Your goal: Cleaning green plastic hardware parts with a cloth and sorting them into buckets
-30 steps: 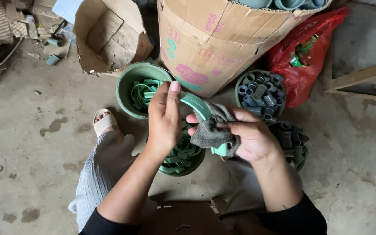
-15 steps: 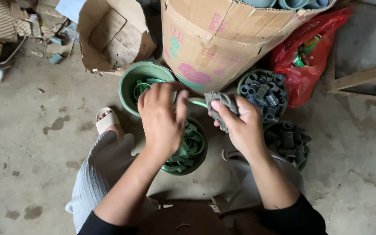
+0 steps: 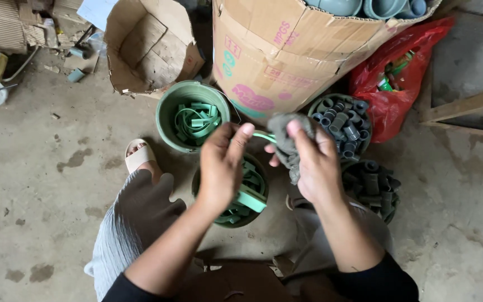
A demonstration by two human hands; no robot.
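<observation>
My left hand (image 3: 222,165) pinches one end of a thin green plastic strip (image 3: 263,136) at chest height. A grey rag (image 3: 287,140) is bunched in my right hand (image 3: 314,162), which presses it around the strip's other end. Both hands hover over a green bucket (image 3: 251,220) holding several green curved strips. A second green bucket (image 3: 170,109) with more green strips stands just beyond it to the left.
Two buckets of grey pipe fittings (image 3: 345,124) (image 3: 373,187) stand to the right. A big cardboard box (image 3: 286,53) with pipes, a red plastic bag (image 3: 398,84), and an open empty carton (image 3: 146,47) lie beyond. My sandalled foot (image 3: 139,156) rests on the concrete floor.
Both hands rose and drew closer together. The right hand with the rag moved from the strip's side up onto its end, and the strip now shows only between the fingers.
</observation>
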